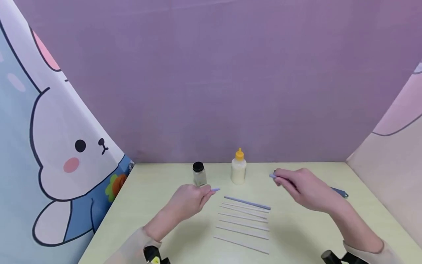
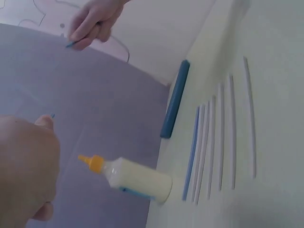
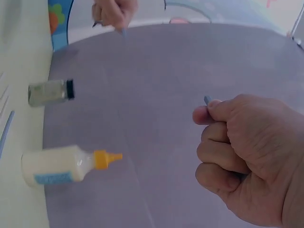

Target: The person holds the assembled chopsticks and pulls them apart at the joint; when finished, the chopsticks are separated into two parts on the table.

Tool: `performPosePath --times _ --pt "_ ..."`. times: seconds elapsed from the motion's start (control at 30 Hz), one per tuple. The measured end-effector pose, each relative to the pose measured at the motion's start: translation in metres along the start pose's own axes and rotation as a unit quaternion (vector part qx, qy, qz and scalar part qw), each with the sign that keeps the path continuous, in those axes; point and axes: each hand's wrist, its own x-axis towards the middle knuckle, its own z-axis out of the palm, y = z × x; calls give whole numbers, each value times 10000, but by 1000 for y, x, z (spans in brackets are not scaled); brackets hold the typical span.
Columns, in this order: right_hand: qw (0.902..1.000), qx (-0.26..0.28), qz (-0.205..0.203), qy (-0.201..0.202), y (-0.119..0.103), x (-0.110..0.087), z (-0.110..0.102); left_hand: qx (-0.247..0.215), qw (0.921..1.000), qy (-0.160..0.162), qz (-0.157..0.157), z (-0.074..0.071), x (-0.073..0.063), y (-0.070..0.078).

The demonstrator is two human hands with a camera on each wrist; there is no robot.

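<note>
My left hand (image 1: 191, 201) is raised over the table and pinches a short blue-lavender stick piece (image 1: 215, 189), only its tip showing past the fingers. Across from it, my right hand (image 1: 308, 189) holds a similar blue piece (image 1: 272, 176) between thumb and forefinger, the other fingers curled. The two pieces are well apart. Between and below the hands, a blue stick (image 1: 247, 202) lies on the table above a row of several thin white sticks (image 1: 244, 231). How much of each held piece lies inside the fingers is hidden.
A small clear jar with a black lid (image 1: 199, 174) stands behind my left hand. Beside it is a squeeze bottle (image 1: 239, 172) with an orange nozzle, filled with something pale. A dark blue bar-shaped object (image 2: 175, 99) lies on the table, partly behind my right wrist in the head view.
</note>
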Motion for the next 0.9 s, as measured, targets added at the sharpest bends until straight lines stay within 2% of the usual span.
performPosePath --times 0.13,0.2,0.33,0.47,0.6,0.7,0.8,0.9 --pt "9989 36 -318 -343 1 7 -6 27 9993 -43 375 -2 1 -3" --pt "9991 33 -273 -335 5 6 -8 79 9990 -113 423 -3 0 -5" --pt "9999 -90 -112 -83 22 -8 -13 90 9982 -538 248 -9 -11 -15" --pt "9993 -335 -111 84 44 -29 -13 -160 9963 -840 24 -11 -27 -29" --pt "9974 -637 -256 222 67 -50 -7 -566 9946 -832 -262 -6 -45 -43" --pt "9963 -764 -179 341 82 -65 -3 -839 9930 -707 -448 1 -57 -51" --pt "9957 -817 97 429 91 -80 0 -1022 9914 -650 -487 8 -65 -57" --pt "9947 -830 414 445 100 -95 7 -1199 9886 -753 -515 18 -71 -61"
